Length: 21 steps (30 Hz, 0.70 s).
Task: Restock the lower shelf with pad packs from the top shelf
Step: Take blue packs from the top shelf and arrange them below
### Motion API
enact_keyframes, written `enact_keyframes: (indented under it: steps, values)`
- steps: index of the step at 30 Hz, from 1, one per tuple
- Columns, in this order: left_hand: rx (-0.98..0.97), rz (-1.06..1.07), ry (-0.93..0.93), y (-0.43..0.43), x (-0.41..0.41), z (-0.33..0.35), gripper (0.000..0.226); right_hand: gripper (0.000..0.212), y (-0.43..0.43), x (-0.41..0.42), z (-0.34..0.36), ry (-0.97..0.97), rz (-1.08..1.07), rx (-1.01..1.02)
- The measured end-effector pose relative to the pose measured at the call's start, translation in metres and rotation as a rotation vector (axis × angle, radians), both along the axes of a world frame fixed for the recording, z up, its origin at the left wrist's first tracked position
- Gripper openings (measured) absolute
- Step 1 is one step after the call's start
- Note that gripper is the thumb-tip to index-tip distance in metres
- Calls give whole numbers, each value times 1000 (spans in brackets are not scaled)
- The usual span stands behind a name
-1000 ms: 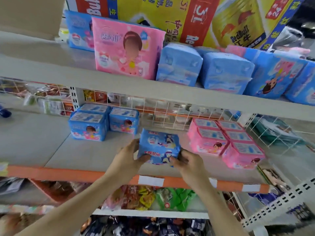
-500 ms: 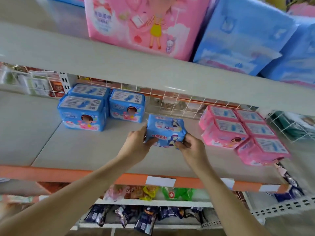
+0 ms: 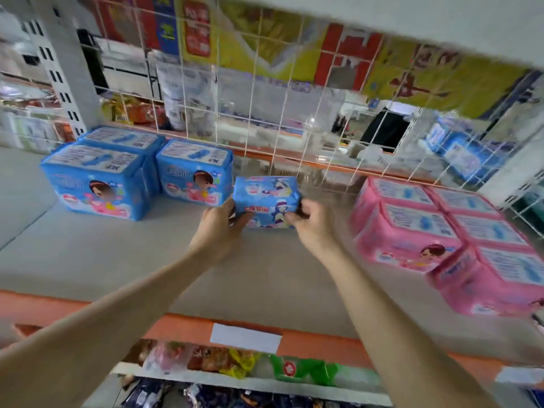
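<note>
Both arms reach forward over the orange front edge (image 3: 182, 326) of the lower shelf (image 3: 117, 254), and between them, near the middle of the frame, sits a small blue pad pack (image 3: 266, 201). The left hand (image 3: 219, 228) grips the pack's left end, thumb on the front face and fingers wrapped behind. The right hand (image 3: 313, 223) pinches the pack's right end the same way. The pack stands upright with its printed front facing me; its bottom edge looks to be at the shelf surface, though blur and the hands keep me from telling whether it actually rests there.

To the left of the pack, in the middle left of the frame, stand bigger blue packs (image 3: 97, 181), one in front, one behind it, and a third (image 3: 195, 172) just beside the small pack's left end. Whether that third one touches the small pack I cannot tell. On the right side of the frame a block of pink packs (image 3: 412, 228) sits in rows running toward the front edge, clearly apart from the right hand.

Behind everything, a white wire grid (image 3: 265, 92) closes the back of the shelf, and blurred goods on the other side show through it. A white label (image 3: 245, 337) is stuck on the orange edge at lower centre. Below it, at the bottom of the frame, another shelf holds small coloured bags (image 3: 235, 360), smeared by motion.
</note>
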State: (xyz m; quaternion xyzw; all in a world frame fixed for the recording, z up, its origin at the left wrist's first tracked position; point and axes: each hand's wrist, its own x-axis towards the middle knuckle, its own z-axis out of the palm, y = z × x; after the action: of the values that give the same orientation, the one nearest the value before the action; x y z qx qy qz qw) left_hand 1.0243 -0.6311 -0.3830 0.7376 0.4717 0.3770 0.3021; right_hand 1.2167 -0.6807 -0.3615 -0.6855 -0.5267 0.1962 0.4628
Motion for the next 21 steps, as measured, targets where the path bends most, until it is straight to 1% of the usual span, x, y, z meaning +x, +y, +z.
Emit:
enact_keyframes:
  steps: [2, 3, 5, 9, 12, 18, 21]
  values:
    - [-5, 1, -11, 11, 6, -1, 21, 22, 13, 5, -3, 113, 20, -2]
    - [-5, -7, -8, 17, 10, -1, 25, 22, 17, 9, -5, 126, 12, 1]
    - [-13, -24, 18, 25, 17, 0, 30, 20, 24, 18, -9, 83, -5, 1]
    - [-11, -19, 103, 41, 32, 6, 22, 21, 33, 33, -13, 8, -30, 8]
    - [-10, -17, 117, 51, 37, 9, 22, 21, 36, 38, -9, -49, -46, 12]
    - [-13, -25, 118, 63, 41, 3, 21, 20, 44, 40, -14, -56, -68, 4]
    - [-17, -10, 91, 62, 43, 1, 26, 18, 45, 37, -16, -14, -73, -16]
